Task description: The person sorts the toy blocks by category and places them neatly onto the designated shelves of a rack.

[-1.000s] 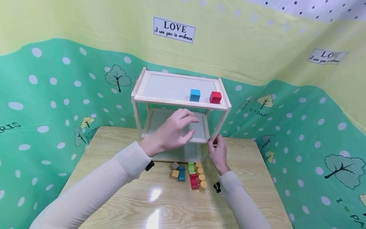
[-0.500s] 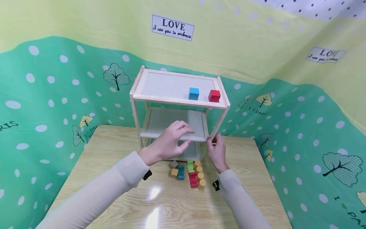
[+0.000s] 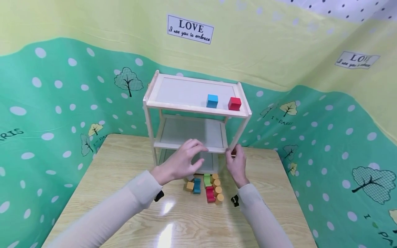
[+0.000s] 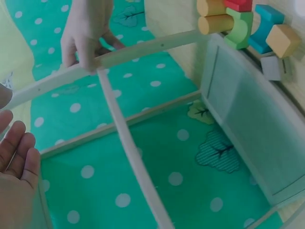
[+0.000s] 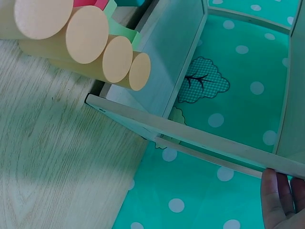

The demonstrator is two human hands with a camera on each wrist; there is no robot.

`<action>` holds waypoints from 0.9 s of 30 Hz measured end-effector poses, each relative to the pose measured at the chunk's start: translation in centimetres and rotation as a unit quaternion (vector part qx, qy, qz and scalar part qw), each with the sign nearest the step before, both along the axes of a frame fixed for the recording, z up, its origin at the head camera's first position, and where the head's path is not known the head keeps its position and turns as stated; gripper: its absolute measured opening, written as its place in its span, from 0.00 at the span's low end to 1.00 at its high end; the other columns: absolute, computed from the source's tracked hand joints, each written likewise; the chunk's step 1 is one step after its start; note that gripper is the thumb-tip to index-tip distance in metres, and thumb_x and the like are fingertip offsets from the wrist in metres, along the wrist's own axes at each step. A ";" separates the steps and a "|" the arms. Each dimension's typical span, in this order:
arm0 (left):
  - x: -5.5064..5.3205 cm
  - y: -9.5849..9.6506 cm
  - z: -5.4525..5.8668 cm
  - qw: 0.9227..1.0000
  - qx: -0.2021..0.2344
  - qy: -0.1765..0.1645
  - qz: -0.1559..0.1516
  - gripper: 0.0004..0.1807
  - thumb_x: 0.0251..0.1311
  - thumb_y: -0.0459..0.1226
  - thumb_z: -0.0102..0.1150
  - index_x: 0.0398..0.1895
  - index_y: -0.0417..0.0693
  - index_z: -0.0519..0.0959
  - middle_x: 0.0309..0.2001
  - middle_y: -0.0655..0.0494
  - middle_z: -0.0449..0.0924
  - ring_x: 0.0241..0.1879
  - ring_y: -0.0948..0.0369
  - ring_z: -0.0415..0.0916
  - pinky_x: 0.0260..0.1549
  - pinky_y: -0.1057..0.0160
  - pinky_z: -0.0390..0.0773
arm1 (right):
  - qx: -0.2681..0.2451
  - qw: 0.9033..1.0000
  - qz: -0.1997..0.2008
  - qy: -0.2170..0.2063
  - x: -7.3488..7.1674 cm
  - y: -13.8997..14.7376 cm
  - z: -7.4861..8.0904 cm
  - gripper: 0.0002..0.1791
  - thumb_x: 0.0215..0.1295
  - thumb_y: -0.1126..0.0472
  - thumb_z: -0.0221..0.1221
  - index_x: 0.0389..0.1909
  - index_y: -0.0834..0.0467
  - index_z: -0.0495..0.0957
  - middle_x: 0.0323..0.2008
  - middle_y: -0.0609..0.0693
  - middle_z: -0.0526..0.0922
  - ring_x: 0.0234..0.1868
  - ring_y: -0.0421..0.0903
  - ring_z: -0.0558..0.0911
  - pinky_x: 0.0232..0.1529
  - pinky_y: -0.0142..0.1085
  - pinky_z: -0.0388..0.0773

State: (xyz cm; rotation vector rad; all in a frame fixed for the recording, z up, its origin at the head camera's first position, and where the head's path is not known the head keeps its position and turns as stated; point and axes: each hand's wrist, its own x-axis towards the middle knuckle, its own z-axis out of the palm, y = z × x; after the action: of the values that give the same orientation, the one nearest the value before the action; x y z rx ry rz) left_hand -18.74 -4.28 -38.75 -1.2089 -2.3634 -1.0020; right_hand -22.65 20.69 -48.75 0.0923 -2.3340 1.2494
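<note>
Standing upright on the wood-grain table (image 3: 118, 165), the three-tier wooden rack (image 3: 176, 106) is held by the right hand (image 3: 236, 165) at its right front post (image 3: 240, 132), close to where that post is met by the front edge of the middle shelf (image 3: 192, 131). The post is pinched between the thumb and the bent fingers; in the right wrist view, only part of the hand is shown, with fingertips set against the wood. The left hand (image 3: 179, 162) is held in front of the middle shelf, its thumb and slightly bent fingers spread apart; whether the rack is touched by it cannot be told.

On the top shelf, a blue cube (image 3: 212, 101) and a red cube (image 3: 234, 103) are set apart from each other near the front edge, towards the right end. On the table before the rack, four orange cylinders (image 3: 217, 190) are lined up beside a green arched block (image 3: 207, 179) and a red arched block (image 3: 210, 194). To the left of these, a blue arched block (image 3: 196, 186) is placed just beside an orange cube (image 3: 190, 186); a grey block (image 4: 272, 68), partly hidden by the left hand in the head view, is seen near them. Behind the rack, a spotted green and yellow backdrop (image 3: 279, 41) is hung.
</note>
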 end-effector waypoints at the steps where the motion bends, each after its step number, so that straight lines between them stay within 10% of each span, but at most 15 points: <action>1: 0.1 -0.1 -0.2 1.000 -0.002 -0.004 0.003 0.17 0.57 0.34 0.61 0.50 0.43 0.78 0.48 0.57 0.75 0.52 0.61 0.69 0.57 0.62 0.70 | 0.000 1.000 0.000 0.000 0.0 0.0 0.0 0.07 0.68 0.62 0.53 0.43 0.59 0.71 0.34 0.52 0.75 0.34 0.46 0.77 0.31 0.39 0.81; 27: 0.9 -0.6 -4.7 0.998 -0.013 -0.058 0.037 0.17 0.57 0.35 0.61 0.51 0.47 0.77 0.48 0.59 0.73 0.52 0.63 0.69 0.55 0.62 0.72 | 0.009 1.000 -0.002 0.018 0.0 0.0 -0.1 0.06 0.67 0.62 0.53 0.41 0.60 0.71 0.34 0.52 0.75 0.34 0.46 0.77 0.30 0.40 0.80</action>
State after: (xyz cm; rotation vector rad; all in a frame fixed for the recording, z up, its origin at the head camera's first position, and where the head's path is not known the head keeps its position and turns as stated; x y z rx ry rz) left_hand -17.88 -4.85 -43.46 -1.0908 -2.4977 -1.0464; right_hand -22.60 20.68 -48.85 0.1164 -2.3137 1.2153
